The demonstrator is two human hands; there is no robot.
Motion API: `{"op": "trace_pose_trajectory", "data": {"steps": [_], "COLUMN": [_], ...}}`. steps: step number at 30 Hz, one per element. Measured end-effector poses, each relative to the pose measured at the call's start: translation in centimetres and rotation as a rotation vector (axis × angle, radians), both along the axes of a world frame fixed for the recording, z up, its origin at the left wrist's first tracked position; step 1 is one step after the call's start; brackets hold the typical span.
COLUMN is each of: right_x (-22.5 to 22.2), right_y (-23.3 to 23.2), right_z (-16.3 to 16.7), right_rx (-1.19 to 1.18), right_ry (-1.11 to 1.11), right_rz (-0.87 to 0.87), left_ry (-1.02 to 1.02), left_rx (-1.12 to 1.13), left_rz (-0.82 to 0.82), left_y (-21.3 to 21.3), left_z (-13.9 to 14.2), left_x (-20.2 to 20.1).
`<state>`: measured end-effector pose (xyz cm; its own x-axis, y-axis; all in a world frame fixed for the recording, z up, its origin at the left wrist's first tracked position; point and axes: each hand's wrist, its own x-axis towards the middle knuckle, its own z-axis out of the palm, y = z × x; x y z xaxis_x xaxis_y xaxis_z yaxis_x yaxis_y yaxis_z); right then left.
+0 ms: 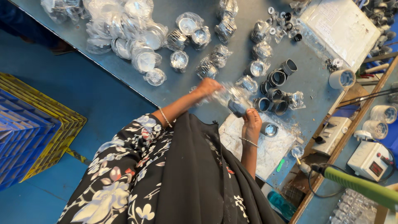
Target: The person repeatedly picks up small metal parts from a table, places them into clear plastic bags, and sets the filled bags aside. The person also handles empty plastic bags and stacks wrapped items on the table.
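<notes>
Two hands work a dark ring into a clear bag, middle of the frame.
The left hand [207, 87] pinches the bag [226, 94]; the right hand [251, 121] grips the ring [237, 108]. Best to hold the bag mouth wide and push slowly, above the grey table [182, 89].

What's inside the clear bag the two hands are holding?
The clear plastic bag, held between the left hand and right hand, shows one dark grey ring-shaped fitting at its lower end. Glare and motion blur hide anything else inside.
</notes>
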<state>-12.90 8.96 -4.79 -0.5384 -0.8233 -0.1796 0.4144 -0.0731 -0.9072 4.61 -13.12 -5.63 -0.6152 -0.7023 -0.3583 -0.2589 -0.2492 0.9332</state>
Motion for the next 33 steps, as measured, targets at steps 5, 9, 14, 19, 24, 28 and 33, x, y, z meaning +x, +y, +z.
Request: {"op": "trace_pose_trajectory", "data": {"steps": [5, 9, 14, 19, 24, 28, 33], "right_x": [-2.5, -2.4, 1.3, 8.0, 12.2, 12.2, 11.9], "right_y": [2.6, 2.4, -1.5, -7.3, -11.1, -11.5, -9.9], "right_z": [-0.7, -1.5, -0.4, 1.5, 1.1, 0.8, 1.9], "right_rx": [0.319, 0.652, 0.783, 0.168, 0.187, 0.315, 0.195], "right_ry": [0.48, 1.388, 1.834, 1.241, 1.405, 1.581, 1.447], "right_rz": [-0.078, -0.067, -0.146, 0.233, 0.532, 0.579, 0.51], "left_ry": [0.074, 0.226, 0.204, 0.162, -0.188, -0.279, -0.373], "left_rx": [0.044, 0.069, 0.16, 0.111, -0.21, -0.378, -0.262], "left_rz": [0.198, 0.27, 0.43, 0.356, 0.11, 0.029, -0.037], "left_y": [-5.2, -7.2, -6.7, -4.5, -2.7, -1.9, -1.5], "left_z": [1.0, 2.8, 4.2, 3.9, 3.4, 3.4, 3.2], "left_x": [6.7, 13.4, 18.4, 20.3, 19.7, 18.2, 16.7]}}
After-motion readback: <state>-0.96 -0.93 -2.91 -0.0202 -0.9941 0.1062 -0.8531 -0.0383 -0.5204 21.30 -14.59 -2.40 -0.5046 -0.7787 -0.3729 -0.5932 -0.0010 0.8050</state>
